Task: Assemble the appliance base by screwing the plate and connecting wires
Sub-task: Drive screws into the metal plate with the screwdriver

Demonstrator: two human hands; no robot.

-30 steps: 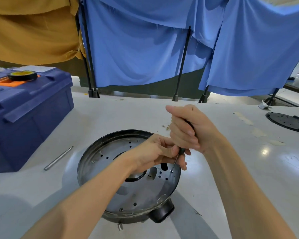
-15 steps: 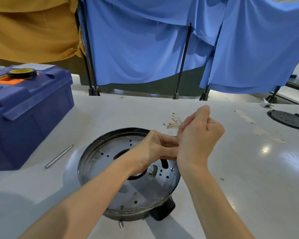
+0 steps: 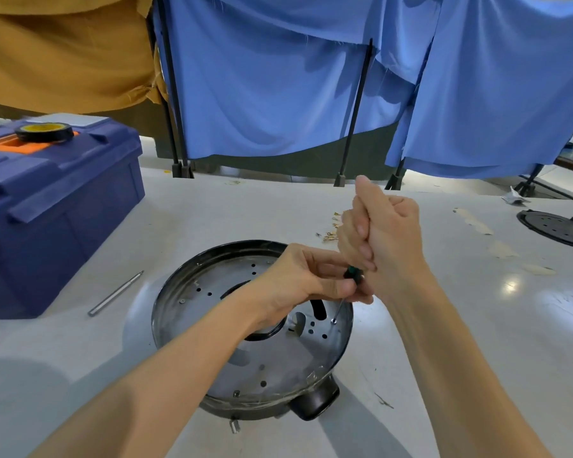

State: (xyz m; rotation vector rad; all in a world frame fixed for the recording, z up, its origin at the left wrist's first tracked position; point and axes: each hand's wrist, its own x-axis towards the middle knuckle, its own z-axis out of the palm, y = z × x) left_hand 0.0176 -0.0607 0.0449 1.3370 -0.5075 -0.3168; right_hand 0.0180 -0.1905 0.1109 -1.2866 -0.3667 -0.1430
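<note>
Toolbox [image 3: 57,209]: well left of the left hand, unmoved, with a tape roll [image 3: 43,132] on its lid.
Metal rod [image 3: 115,294]: flat on the table, between the toolbox and the left forearm, where it lay a second ago.
Plate [image 3: 262,365]: seated in the appliance base [image 3: 315,403], directly under both hands; neither has shifted.
Left hand [image 3: 311,279]: fingers curled, still pinching the lower end of the screwdriver to steady it.
Screw [image 3: 334,321]: just below the left fingertips, near the plate's right edge, with the driver tip in it.
Screwdriver [image 3: 353,272]: tilted, its green and black collar showing between the two hands.
Right hand [image 3: 381,236]: fisted round the handle. It has rolled round within the last second, so the fingers now face left.
Meaning: the turning suggests this screw is being driven home. Whether it is tight cannot be told, and no wires appear joined yet.
Black disc [image 3: 556,228]: well right of the right hand.
</note>
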